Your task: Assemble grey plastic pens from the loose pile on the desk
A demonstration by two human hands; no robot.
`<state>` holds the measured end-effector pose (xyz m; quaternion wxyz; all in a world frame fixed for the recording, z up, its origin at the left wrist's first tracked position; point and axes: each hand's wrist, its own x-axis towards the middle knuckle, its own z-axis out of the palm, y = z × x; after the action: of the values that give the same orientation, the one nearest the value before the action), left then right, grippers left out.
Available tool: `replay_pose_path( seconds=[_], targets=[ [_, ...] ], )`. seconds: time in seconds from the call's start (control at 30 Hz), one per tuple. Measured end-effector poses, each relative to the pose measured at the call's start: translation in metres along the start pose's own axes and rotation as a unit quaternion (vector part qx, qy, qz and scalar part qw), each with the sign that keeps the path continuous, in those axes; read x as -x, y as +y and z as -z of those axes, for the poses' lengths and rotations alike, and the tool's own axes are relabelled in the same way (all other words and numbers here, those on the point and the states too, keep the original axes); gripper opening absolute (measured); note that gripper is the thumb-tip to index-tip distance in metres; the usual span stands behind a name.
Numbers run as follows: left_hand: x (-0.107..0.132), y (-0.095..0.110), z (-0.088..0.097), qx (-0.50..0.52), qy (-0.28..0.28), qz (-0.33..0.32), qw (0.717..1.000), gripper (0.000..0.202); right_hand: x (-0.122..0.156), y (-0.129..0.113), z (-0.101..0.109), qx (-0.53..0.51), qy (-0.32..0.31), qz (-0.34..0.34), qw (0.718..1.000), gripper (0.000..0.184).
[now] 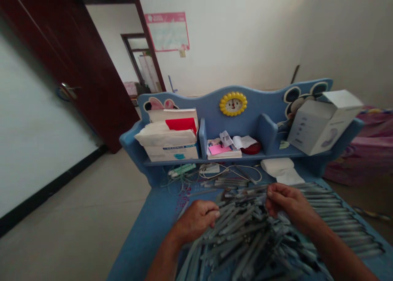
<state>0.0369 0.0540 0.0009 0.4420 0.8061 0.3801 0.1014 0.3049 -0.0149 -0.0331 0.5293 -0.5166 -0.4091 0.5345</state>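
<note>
A large heap of slender grey, see-through tubes that look like pen barrels (236, 223) covers the middle of the blue desk (147, 240). Over the heap's left side, my left hand (198, 220) is closed with its thumb against curled fingers; anything inside them is hidden. My right hand (284, 201) pinches at the heap's upper right, and what is between its fingertips is too small and blurred to name. Small dark and clear pieces (282, 236) lie mixed in below that hand. To the right, similar grey pens (334, 215) lie side by side in a long row.
Behind the heap are a white cable (230, 168), a tissue roll (278, 165) and a few more tubes (230, 183). The desk's shelf holds a mask box (172, 152), papers (224, 150) and a white carton (319, 125). A yellow clock (233, 104) is above.
</note>
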Motion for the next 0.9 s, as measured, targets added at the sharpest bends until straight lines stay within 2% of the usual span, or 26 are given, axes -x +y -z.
replay_pose_path(
  seconds=[0.17, 0.33, 0.47, 0.63, 0.8, 0.9],
  targets=[
    [0.0, -0.01, 0.008, 0.019, 0.036, 0.026, 0.999, 0.023, 0.003, 0.007, 0.015, -0.025, 0.047, -0.019, 0.998, 0.024],
    [-0.003, -0.018, 0.004, 0.106, 0.091, 0.051, 0.989, 0.023, 0.003, 0.017, 0.009, -0.064, 0.077, -0.031, 0.995, 0.026],
    [-0.007, -0.022, -0.004, 0.199, 0.142, 0.071, 0.967, 0.022, 0.003, 0.023, 0.004, -0.076, 0.09, -0.04, 0.992, 0.027],
    [-0.011, -0.02, -0.013, 0.346, 0.18, 0.069, 0.918, 0.023, 0.005, 0.028, 0.001, -0.074, 0.091, -0.042, 0.992, 0.027],
    [-0.015, -0.016, -0.02, 0.498, 0.193, 0.057, 0.843, 0.021, 0.009, 0.032, -0.002, -0.064, 0.099, -0.04, 0.992, 0.025],
    [-0.017, -0.017, -0.022, 0.553, 0.2, 0.046, 0.807, 0.018, 0.01, 0.033, -0.008, -0.056, 0.114, -0.037, 0.991, 0.024]
  ],
)
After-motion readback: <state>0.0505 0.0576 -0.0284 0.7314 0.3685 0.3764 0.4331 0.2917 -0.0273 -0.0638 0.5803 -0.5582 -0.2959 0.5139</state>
